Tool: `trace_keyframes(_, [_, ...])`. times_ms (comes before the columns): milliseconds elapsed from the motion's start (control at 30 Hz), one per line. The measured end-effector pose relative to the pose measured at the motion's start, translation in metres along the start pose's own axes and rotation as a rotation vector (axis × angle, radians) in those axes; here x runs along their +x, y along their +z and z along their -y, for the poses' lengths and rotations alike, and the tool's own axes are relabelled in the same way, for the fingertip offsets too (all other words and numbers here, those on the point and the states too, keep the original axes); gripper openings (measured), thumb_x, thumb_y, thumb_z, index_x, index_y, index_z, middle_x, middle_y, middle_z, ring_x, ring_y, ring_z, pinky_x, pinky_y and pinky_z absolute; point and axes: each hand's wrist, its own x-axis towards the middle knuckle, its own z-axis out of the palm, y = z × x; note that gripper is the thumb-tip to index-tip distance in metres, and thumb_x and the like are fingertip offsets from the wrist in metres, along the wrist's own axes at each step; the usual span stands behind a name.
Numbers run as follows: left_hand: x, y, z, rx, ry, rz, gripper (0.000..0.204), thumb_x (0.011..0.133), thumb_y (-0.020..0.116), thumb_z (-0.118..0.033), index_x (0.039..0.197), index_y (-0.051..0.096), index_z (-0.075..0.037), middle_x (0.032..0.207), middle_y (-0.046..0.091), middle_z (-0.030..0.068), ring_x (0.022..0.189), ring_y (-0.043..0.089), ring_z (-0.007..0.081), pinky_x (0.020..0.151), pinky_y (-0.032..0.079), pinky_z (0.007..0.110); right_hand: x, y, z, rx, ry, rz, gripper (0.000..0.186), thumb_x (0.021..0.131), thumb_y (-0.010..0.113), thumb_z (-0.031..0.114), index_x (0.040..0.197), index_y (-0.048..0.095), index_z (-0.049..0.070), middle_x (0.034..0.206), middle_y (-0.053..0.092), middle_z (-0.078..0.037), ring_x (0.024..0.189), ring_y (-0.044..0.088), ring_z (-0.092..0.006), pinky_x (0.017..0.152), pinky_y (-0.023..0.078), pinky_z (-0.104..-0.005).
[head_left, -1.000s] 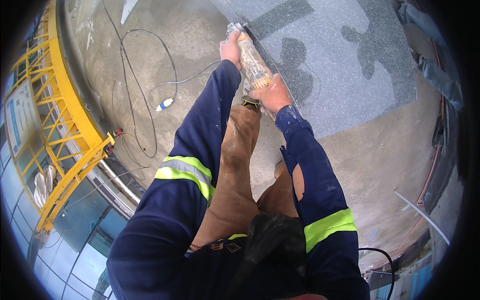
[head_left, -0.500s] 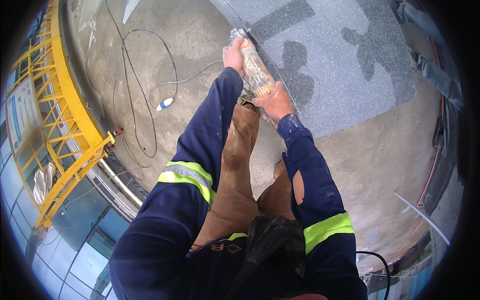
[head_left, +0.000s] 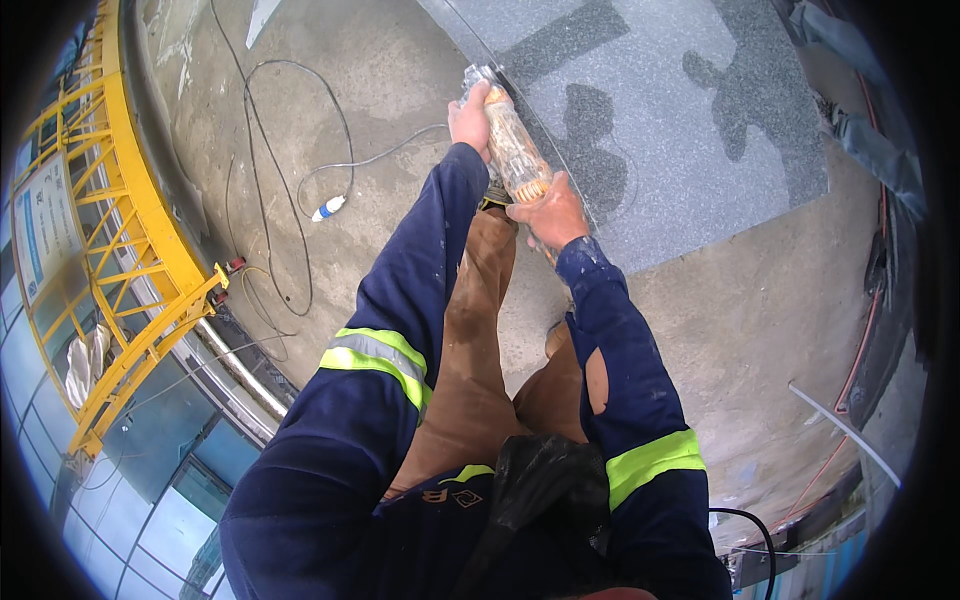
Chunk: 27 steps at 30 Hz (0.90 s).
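My left hand (head_left: 470,121) is closed around the front part of a dusty angle grinder (head_left: 519,150), near its metal head. The grinder's body is coated in pale dust, with orange showing at its vented rear. There my right hand (head_left: 556,211) wraps round the back end. Its front end lies along the left edge of a large grey speckled stone slab (head_left: 700,190). A thin line runs along that edge. Whatever disc the tool carries is hidden from view.
A dark cable (head_left: 262,150) loops over the concrete floor (head_left: 400,60), with a blue-and-white plug (head_left: 328,208) beside it. A yellow metal lattice frame (head_left: 150,220) stands at left. Bluish cloth (head_left: 870,150) lies at far right, and a thin pale pipe (head_left: 845,433) rests lower right.
Both hands and the grinder have shifted slightly, the grinder's head coming a little nearer to me along the slab edge. My grip looks the same.
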Motion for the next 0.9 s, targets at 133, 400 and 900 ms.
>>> trace_keyframes(133, [0.001, 0.000, 0.002, 0.002, 0.007, -0.006, 0.058, 0.095, 0.071, -0.035, 0.123, 0.043, 0.008, 0.098, 0.066, 0.0221, 0.077, 0.073, 0.0315, 0.066, 0.062, 0.047, -0.001, -0.001, 0.000, -0.003, 0.018, 0.015, 0.066, 0.076, 0.086, 0.021, 0.116, 0.043, -0.010, 0.104, 0.070, -0.032, 0.069, 0.076, -0.0303, 0.054, 0.062, -0.0387])
trace_keyframes(400, [0.021, 0.000, -0.004, 0.046, -0.015, 0.004, 0.045, 0.097, 0.066, -0.033, 0.110, 0.061, 0.010, 0.091, 0.069, 0.0188, 0.074, 0.073, 0.0298, 0.066, 0.061, 0.046, 0.011, 0.002, 0.006, -0.005, -0.009, 0.016, 0.065, 0.077, 0.086, 0.021, 0.116, 0.043, -0.009, 0.104, 0.069, -0.030, 0.070, 0.075, -0.0281, 0.053, 0.061, -0.0373])
trace_keyframes(900, [0.064, 0.008, -0.024, 0.013, -0.013, 0.010, 0.045, 0.099, 0.063, -0.035, 0.111, 0.063, 0.008, 0.091, 0.070, 0.0179, 0.073, 0.072, 0.0305, 0.067, 0.060, 0.047, 0.059, 0.012, 0.026, -0.264, -0.072, -0.061, 0.074, 0.076, 0.088, 0.029, 0.125, 0.046, -0.007, 0.109, 0.070, -0.028, 0.074, 0.077, -0.0332, 0.079, 0.062, -0.0395])
